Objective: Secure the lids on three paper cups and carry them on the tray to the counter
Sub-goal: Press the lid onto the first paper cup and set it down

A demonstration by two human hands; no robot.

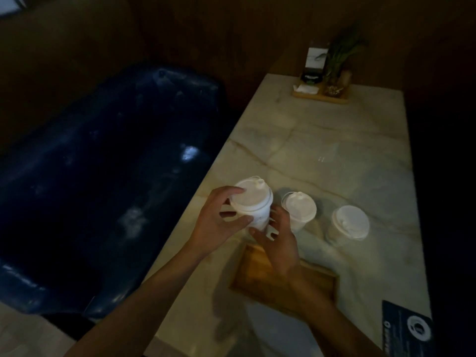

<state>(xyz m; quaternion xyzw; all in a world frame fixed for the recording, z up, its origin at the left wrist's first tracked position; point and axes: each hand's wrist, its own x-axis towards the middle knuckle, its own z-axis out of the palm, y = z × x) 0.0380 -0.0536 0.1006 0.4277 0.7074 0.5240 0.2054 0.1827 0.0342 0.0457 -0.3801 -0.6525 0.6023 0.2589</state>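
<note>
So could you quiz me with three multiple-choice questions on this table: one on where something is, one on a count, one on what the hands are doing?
1. Where is the wooden tray?
A. nearer the person than the cups
B. beyond the cups
C. on the seat

2. How many cups carry lids?
A. one
B. two
C. three

3. What do the hands grip?
A. the tray
B. the left cup
C. nothing

Key: 1 A, it lies under the right hand. 2 C, the middle cup and right cup are lidded too. 3 B, the left hand also curls around it.
</note>
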